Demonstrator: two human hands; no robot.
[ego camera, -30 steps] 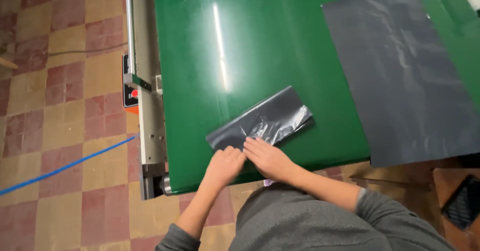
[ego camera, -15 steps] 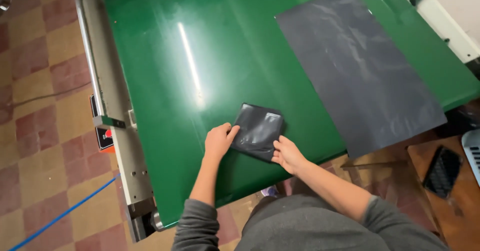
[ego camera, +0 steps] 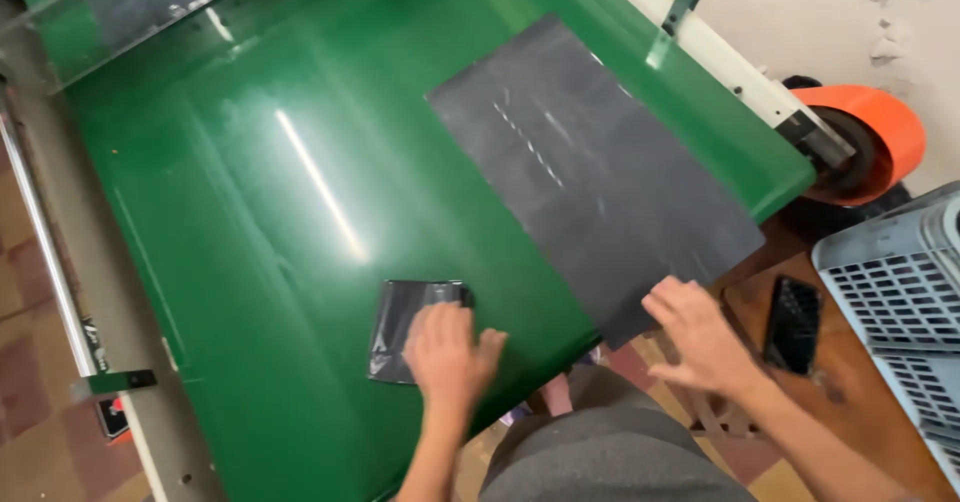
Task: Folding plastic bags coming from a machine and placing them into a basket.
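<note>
Head view, looking down: the left hand (ego camera: 447, 352) lies flat on a folded black plastic bag (ego camera: 405, 327) near the close edge of the green tabletop (ego camera: 250, 212), fingers (ego camera: 440, 322) together and pressed on the bag's right half, not curled around anything. The bag is a small, dark, glossy square packet, a few creases catching the light, its left part showing beyond the palm. Well apart to the right, a flat black plastic sheet (ego camera: 590, 172) lies spread out, long and matte grey-black, its near corner reaching the tabletop's edge. The right hand (ego camera: 700, 337) hovers at that corner, fingers spread and loose, touching or just above the film, hard to say which, and holding nothing. My read on handling: both pieces look very light, thin, limp and slick on this shiny surface, so they would slide under a palm and flop if lifted; a pinch at an edge or corner seems the natural hold. Farther right sit an orange roll (ego camera: 875, 132), a pale blue crate (ego camera: 900, 292) and a dark phone (ego camera: 795, 327).
</note>
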